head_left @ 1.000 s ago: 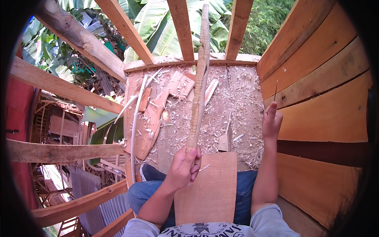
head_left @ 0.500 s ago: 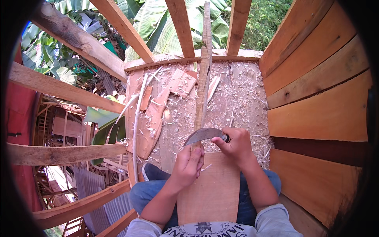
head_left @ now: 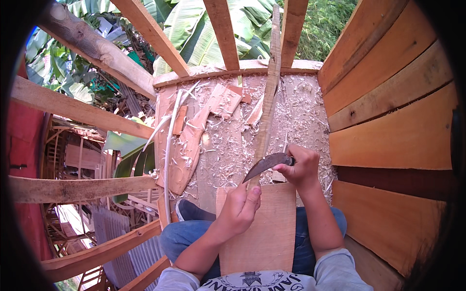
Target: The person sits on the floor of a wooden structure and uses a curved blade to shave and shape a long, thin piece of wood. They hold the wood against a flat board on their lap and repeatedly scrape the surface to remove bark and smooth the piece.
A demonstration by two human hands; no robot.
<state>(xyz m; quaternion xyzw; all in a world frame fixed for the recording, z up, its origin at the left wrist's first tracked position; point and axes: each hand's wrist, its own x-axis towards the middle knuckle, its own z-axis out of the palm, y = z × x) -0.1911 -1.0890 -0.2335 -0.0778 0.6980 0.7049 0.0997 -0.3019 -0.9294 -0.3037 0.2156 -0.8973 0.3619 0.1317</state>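
Note:
A long rough wooden strip (head_left: 266, 116) stretches away from me, its far end past the wooden railing. My left hand (head_left: 239, 206) is closed around its near end, above the board on my lap. In my right hand (head_left: 302, 166) is the dark handle of a curved-blade knife (head_left: 267, 164). The blade lies across the strip just beyond my left fingers, its tip pointing left. Whether its edge bites into the wood I cannot tell. Beneath my hands, a flat wooden board (head_left: 259, 233) rests over my crossed legs.
Wood shavings litter the plank floor (head_left: 208, 165). Cut wood pieces (head_left: 190, 150) and a thin pale strip (head_left: 168, 160) lie to the left. A plank wall (head_left: 388, 140) stands close on the right. Open slats (head_left: 82, 189) run along the left, with a railing (head_left: 204, 71) ahead.
The strip's far end has swung right, and its near end has moved slightly right with my left hand. My right hand and the knife have shifted up and right; the blade is more tilted.

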